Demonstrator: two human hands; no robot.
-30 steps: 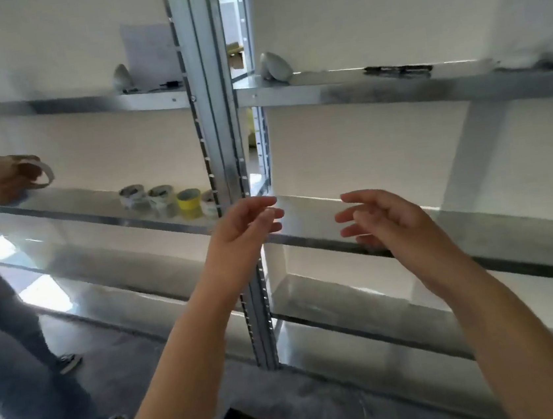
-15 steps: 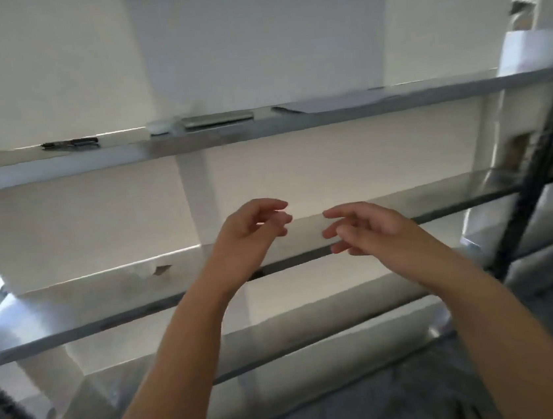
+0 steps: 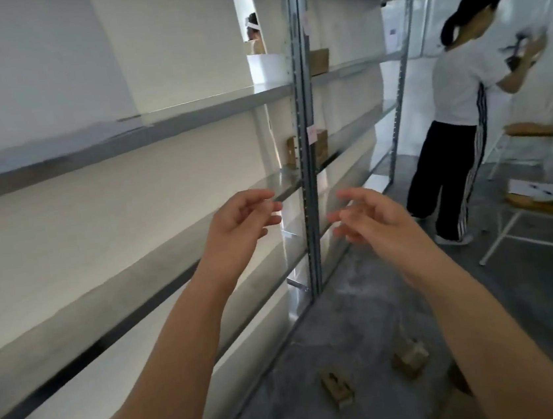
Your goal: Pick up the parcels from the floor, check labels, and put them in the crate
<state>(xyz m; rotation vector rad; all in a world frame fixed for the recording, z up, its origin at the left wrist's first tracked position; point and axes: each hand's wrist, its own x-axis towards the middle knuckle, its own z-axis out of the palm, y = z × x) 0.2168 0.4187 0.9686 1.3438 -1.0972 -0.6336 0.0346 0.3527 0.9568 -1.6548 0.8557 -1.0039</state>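
A stockroom aisle: long metal shelving (image 3: 122,137) runs left of the fingers (image 3: 257,196), small cardboard parcels (image 3: 337,388) lie on the concrete floor (image 3: 350,321) below them.

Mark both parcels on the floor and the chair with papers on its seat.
parcel nearer the shelving (image 3: 336,386): head view, on its top face.
parcel farther from the shelving (image 3: 410,359): head view, on its top face.
chair (image 3: 544,211): head view, on the front edge of the seat cushion.
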